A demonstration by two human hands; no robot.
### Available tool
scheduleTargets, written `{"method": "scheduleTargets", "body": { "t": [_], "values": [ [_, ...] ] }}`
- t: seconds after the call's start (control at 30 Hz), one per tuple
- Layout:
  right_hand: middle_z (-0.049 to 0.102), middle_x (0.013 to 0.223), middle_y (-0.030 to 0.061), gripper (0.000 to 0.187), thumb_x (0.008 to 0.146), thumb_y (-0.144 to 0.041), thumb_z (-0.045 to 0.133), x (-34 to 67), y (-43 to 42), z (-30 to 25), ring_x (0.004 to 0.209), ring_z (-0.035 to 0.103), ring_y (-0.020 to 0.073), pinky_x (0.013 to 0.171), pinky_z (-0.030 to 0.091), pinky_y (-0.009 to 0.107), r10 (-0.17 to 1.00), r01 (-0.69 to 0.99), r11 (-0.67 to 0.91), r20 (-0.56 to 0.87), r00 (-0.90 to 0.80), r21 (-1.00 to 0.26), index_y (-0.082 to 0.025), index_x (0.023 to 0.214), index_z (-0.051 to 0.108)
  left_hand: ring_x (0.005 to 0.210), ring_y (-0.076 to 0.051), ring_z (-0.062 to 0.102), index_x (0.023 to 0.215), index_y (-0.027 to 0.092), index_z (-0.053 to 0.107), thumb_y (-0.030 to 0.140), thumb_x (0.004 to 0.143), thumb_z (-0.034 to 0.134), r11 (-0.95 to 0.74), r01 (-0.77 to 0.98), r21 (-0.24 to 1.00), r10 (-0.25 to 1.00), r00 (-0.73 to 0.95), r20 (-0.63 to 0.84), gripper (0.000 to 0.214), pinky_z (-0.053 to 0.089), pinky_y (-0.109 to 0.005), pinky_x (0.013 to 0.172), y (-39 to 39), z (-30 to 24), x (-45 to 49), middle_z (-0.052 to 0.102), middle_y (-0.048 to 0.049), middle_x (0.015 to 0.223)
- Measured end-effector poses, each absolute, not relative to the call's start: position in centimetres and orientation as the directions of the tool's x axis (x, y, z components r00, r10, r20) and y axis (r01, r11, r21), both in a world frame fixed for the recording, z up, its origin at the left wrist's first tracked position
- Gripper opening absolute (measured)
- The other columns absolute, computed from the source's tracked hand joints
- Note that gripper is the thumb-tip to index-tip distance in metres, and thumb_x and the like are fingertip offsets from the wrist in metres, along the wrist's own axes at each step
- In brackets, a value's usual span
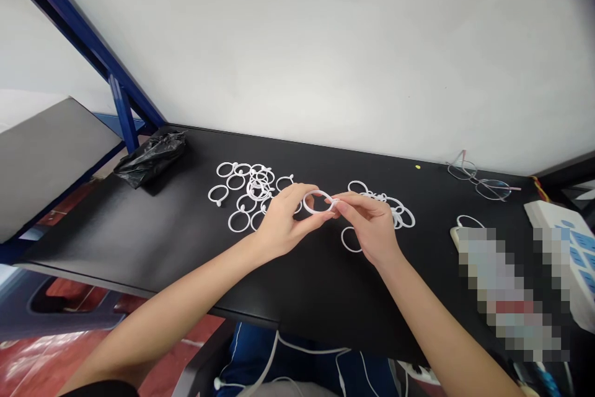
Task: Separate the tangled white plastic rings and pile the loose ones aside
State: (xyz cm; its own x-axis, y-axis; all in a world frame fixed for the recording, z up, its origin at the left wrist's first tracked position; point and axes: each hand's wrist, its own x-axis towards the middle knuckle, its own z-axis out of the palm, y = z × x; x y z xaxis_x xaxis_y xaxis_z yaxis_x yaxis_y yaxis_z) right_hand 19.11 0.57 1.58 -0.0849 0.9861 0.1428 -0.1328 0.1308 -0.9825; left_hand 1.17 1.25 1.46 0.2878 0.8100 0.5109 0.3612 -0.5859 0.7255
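Between my two hands is a white ring (318, 213), held above the black table (195, 273). My left hand (286, 214) grips the ring's left side between thumb and fingers. With thumb and forefinger, my right hand (372, 220) pinches the ring's right side, where a small white part shows; my fingers hide most of it. Behind my left hand lies a loose group of white rings (239, 221), several with small round knobs. A second pile of white rings (406, 217) lies behind my right hand, partly covered, and a single ring (348, 242) rests beside that hand.
A crumpled black plastic bag (155, 158) lies at the table's far left. On the right are eyeglasses (493, 189), a white power strip (569, 248) and a blurred-out object (506, 292). A white wall (316, 62) rises behind the table. Cables (274, 353) hang over my lap.
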Motion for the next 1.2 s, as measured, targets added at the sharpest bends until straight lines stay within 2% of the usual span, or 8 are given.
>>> {"method": "scheduleTargets", "body": {
  "t": [0.2,0.33,0.43,0.57,0.7,0.93,1.2],
  "values": [
    [0.072,0.077,0.0006,0.005,0.080,-0.029,0.074,18.8,0.5,1.4,0.064,0.061,0.0133,0.061,0.053,0.030,0.980,-0.093,0.173,0.181,-0.082,-0.980,-0.027,0.082,0.079,0.077,-0.015,0.059,0.106,0.017,0.054,0.040,0.093,0.055,-0.476,0.250,0.843,0.856,0.351,0.380,0.026,0.048,-0.030,0.074,1.3,1.6,1.0,0.062,-0.0022,0.083],
    [0.069,0.073,-0.0004,0.006,0.082,-0.030,0.073,18.6,0.4,1.2,0.062,0.060,0.0123,0.061,0.052,0.028,0.980,-0.095,0.158,0.168,-0.109,-0.983,-0.027,0.081,0.077,0.079,-0.016,0.059,0.096,0.017,0.056,0.046,0.094,0.049,-0.425,0.206,0.881,0.854,0.415,0.315,0.030,0.047,-0.029,0.073,1.5,1.8,0.9,0.063,-0.0028,0.083],
    [0.068,0.072,-0.0003,0.009,0.083,-0.032,0.072,18.4,0.1,1.1,0.060,0.060,0.0128,0.059,0.052,0.028,0.980,-0.086,0.151,0.161,-0.116,-0.985,-0.024,0.080,0.075,0.070,-0.014,0.054,0.087,0.016,0.057,0.050,0.096,0.044,-0.381,0.219,0.898,0.871,0.409,0.270,0.038,0.043,-0.026,0.065,1.7,1.8,0.8,0.059,-0.0010,0.077],
    [0.067,0.069,0.0004,0.018,0.089,-0.036,0.063,18.1,-0.5,0.9,0.058,0.061,0.0138,0.058,0.051,0.029,0.965,0.058,0.254,0.249,-0.082,-0.966,-0.022,0.079,0.069,0.063,-0.011,0.049,0.080,0.016,0.055,0.051,0.097,0.041,-0.304,0.213,0.929,0.897,0.393,0.203,0.042,0.037,-0.024,0.059,1.7,1.7,0.8,0.052,0.0017,0.070],
    [0.056,0.053,-0.0028,0.030,0.098,-0.038,0.048,18.1,-1.1,0.2,0.047,0.053,0.0120,0.052,0.045,0.028,0.929,0.198,0.366,0.344,-0.136,-0.909,-0.022,0.076,0.061,0.058,-0.010,0.046,0.075,0.016,0.052,0.053,0.097,0.039,-0.275,0.183,0.944,0.891,0.417,0.178,0.044,0.035,-0.024,0.057,1.5,1.8,0.8,0.050,0.0029,0.064],
    [0.046,0.051,-0.0070,0.029,0.099,-0.044,0.044,17.6,-1.5,-0.8,0.043,0.046,0.0106,0.050,0.045,0.027,0.945,0.105,0.303,0.285,-0.158,-0.947,-0.024,0.078,0.049,0.058,-0.011,0.045,0.072,0.017,0.050,0.055,0.097,0.035,-0.238,0.152,0.959,0.888,0.435,0.152,0.048,0.036,-0.025,0.057,1.5,1.6,1.0,0.048,0.0018,0.063],
    [0.041,0.051,-0.0079,0.028,0.101,-0.040,0.040,17.4,-1.7,-1.2,0.043,0.040,0.0101,0.051,0.046,0.028,0.935,0.060,0.337,0.327,-0.139,-0.939,-0.025,0.079,0.046,0.058,-0.011,0.045,0.073,0.017,0.050,0.059,0.096,0.035,-0.211,0.110,0.971,0.882,0.450,0.141,0.051,0.035,-0.024,0.055,1.4,1.4,1.2,0.047,0.0013,0.064]
  ]
}}
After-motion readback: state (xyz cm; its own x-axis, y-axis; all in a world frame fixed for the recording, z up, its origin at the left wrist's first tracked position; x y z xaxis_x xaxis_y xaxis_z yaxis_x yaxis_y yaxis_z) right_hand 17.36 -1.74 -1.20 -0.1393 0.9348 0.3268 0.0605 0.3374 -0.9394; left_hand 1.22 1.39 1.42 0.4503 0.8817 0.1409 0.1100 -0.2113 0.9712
